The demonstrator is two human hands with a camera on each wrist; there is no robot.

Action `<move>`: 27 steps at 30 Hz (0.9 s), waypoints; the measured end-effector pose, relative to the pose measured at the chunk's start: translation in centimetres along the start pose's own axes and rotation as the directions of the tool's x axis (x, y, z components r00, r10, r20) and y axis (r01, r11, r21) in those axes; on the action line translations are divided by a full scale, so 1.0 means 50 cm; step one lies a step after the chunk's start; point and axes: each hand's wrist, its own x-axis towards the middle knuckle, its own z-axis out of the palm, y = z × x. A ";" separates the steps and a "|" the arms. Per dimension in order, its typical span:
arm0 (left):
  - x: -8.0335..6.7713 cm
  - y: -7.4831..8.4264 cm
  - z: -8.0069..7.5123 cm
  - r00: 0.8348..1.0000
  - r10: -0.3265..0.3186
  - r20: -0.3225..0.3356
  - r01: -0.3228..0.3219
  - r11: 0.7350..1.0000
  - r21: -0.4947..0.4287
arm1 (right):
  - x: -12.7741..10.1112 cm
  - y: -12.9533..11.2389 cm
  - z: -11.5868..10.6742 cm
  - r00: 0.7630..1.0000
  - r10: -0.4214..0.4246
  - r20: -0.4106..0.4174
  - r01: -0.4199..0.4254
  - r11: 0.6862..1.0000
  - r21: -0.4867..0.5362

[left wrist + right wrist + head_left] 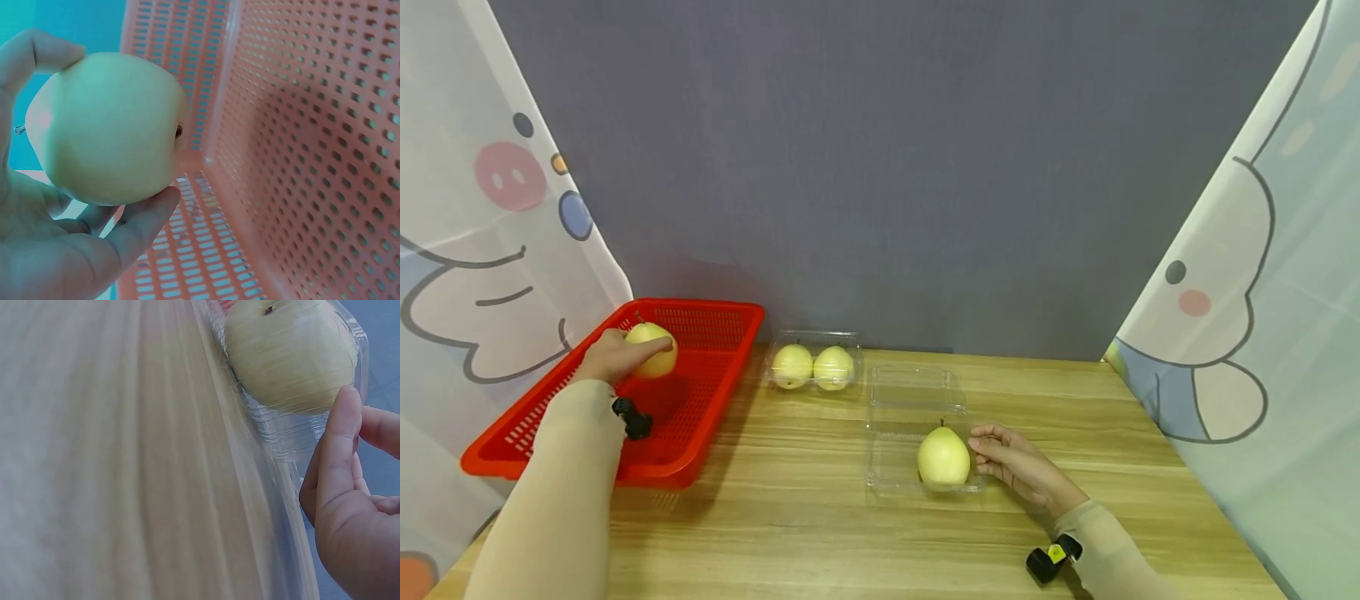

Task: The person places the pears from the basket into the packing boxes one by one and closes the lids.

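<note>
Pale yellow pear (pixel 651 350), smooth and rounded, gripped in the left hand (pixel 613 357) above the red basket (pixel 715 392) at the counter's (pixel 820 542) left end; thumb over the top, fingers cupped beneath in the left wrist view, dark calyx end facing the basket's perforated wall, short stem at the opposite side, long axis lying roughly level. Second pear (pixel 943 457) standing upright, stem up, in the near half of an open clear tray (pixel 910 392) at mid-counter. Right hand (pixel 1022 468) just beside that pear, fingers loosely bent, holding nothing, fingertips (pixel 347 406) at the tray's edge; contact with the plastic hard to tell. Two more pears (pixel 812 367) side by side in a closed clear box (pixel 850 340) near the grey backdrop.
</note>
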 end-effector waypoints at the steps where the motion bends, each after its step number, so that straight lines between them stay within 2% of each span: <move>1: -0.001 0.004 0.000 1.000 0.013 -0.006 -0.013 1.000 0.002 | 0.000 0.000 0.000 1.000 0.000 0.001 0.000 1.000 0.000; 9: -0.004 0.030 0.002 0.995 0.085 -0.048 -0.087 0.995 -0.046 | 0.000 0.002 0.000 1.000 -0.010 0.010 0.010 1.000 0.010; 20: -0.023 0.048 -0.003 0.996 0.081 -0.026 -0.083 0.992 -0.090 | 0.000 0.001 0.002 1.000 -0.008 0.003 0.008 1.000 0.014; 27: -0.031 0.069 -0.001 0.984 0.164 -0.073 -0.170 0.983 -0.072 | -0.001 0.000 0.002 1.000 -0.007 0.006 0.006 1.000 0.019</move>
